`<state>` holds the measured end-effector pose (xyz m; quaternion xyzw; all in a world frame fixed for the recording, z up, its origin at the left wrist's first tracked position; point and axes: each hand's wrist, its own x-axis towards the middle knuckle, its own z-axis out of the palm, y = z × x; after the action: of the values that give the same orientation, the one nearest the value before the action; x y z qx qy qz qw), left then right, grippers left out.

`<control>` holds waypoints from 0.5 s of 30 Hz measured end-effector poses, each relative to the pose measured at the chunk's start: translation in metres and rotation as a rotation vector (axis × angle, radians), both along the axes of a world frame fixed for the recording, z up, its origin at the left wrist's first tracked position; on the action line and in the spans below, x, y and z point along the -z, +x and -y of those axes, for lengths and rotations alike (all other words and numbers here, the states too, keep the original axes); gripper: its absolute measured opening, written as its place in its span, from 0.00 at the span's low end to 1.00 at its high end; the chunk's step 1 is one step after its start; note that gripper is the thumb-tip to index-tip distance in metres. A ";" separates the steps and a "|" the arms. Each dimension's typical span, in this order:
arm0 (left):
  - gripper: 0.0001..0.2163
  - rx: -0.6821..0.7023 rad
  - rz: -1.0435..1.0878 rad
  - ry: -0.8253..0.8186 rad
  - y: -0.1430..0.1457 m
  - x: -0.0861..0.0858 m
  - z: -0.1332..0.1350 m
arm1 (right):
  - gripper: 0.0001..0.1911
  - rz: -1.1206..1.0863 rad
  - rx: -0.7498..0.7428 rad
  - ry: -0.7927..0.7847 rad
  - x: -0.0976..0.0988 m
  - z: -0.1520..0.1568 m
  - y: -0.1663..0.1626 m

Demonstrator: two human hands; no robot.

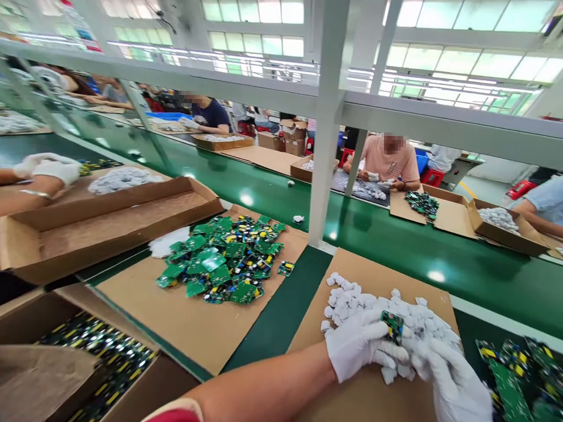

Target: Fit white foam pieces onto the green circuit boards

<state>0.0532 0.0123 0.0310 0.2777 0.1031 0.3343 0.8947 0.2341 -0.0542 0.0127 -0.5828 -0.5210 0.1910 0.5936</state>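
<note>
My left hand (363, 344), in a white glove, is closed on a small green circuit board (392, 326) held between thumb and fingers. The board's component side shows, with yellow and dark parts. Close beside it, my right hand (460, 378), also gloved, has its fingers bent together near the board's lower edge. What those fingers pinch is blurred and blends with the white behind. Both hands are over a heap of small white plastic pieces (352, 302) on a cardboard sheet (314, 328).
A pile of circuit boards (224, 258) lies on cardboard to the left, and more boards (510, 375) lie at the right. An open carton (171, 375) holds boards at lower left. A white post (323, 129) rises before the green conveyor (250, 193). Co-workers sit across and at left.
</note>
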 end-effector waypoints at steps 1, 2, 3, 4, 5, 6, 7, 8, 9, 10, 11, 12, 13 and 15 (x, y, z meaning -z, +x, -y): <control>0.13 -0.002 -0.025 -0.004 0.000 -0.001 0.001 | 0.05 0.024 -0.025 0.012 -0.003 0.000 -0.003; 0.13 -0.009 -0.053 -0.004 -0.001 -0.003 0.002 | 0.04 0.038 -0.061 0.024 -0.006 -0.001 -0.006; 0.13 -0.020 -0.084 -0.003 -0.001 -0.004 0.003 | 0.02 0.040 -0.086 0.035 -0.007 -0.002 -0.007; 0.13 -0.028 -0.117 -0.004 -0.002 -0.005 0.004 | 0.02 0.028 -0.094 0.046 -0.009 -0.002 -0.008; 0.13 -0.032 -0.145 -0.008 -0.003 -0.006 0.004 | 0.02 0.004 -0.084 0.043 -0.009 -0.002 -0.009; 0.14 -0.029 -0.169 -0.015 -0.004 -0.006 0.004 | 0.03 -0.038 -0.059 0.027 -0.009 -0.002 -0.009; 0.14 -0.025 -0.184 -0.025 -0.004 -0.007 0.004 | 0.06 -0.102 -0.035 -0.003 -0.008 -0.001 -0.009; 0.14 -0.017 -0.191 -0.031 -0.005 -0.007 0.004 | 0.09 -0.180 -0.018 -0.040 -0.008 0.000 -0.009; 0.15 -0.003 -0.190 -0.030 -0.006 -0.007 0.005 | 0.11 -0.263 -0.019 -0.075 -0.007 0.001 -0.010; 0.16 0.008 -0.187 -0.022 -0.006 -0.007 0.005 | 0.13 -0.333 -0.028 -0.097 -0.008 0.002 -0.011; 0.16 0.011 -0.187 -0.012 -0.006 -0.007 0.005 | 0.15 -0.373 -0.042 -0.106 -0.008 0.002 -0.012; 0.16 0.007 -0.191 -0.001 -0.005 -0.007 0.005 | 0.17 -0.381 -0.057 -0.103 -0.010 0.003 -0.014; 0.16 0.000 -0.198 0.013 -0.005 -0.007 0.005 | 0.18 -0.364 -0.071 -0.092 -0.012 0.003 -0.016; 0.16 0.001 -0.195 0.056 -0.004 -0.009 0.006 | 0.19 -0.300 -0.114 -0.100 -0.016 0.003 -0.020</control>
<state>0.0494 0.0067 0.0396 0.3341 0.1803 0.3081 0.8723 0.2143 -0.0572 0.0286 -0.5460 -0.4486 0.3349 0.6234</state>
